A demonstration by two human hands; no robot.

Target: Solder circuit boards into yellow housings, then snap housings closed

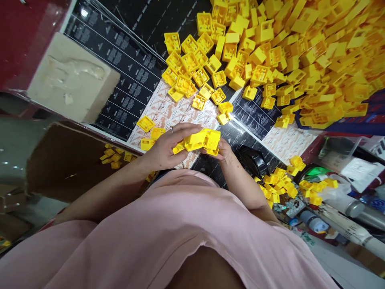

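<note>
Close in front of my body, my left hand [168, 146] is closed around yellow plastic casings [195, 140], its thumb side up and a ring on one finger. My right hand [223, 150] grips the right end of the cluster, where a casing with a dotted grille [212, 139] faces up. The two hands nearly meet at these pieces, and how many each holds is partly hidden by the fingers. Just left of my left hand, a few loose yellow casings [145, 123] lie on the table.
A big heap of yellow casings [300, 52] covers the back right. Open-faced casings [189, 62] lie nearer the middle. A beige slab [72, 78] sits at left. Below the edge, a cardboard box [75, 164] holds more casings. A black object [252, 160] and clutter stand at right.
</note>
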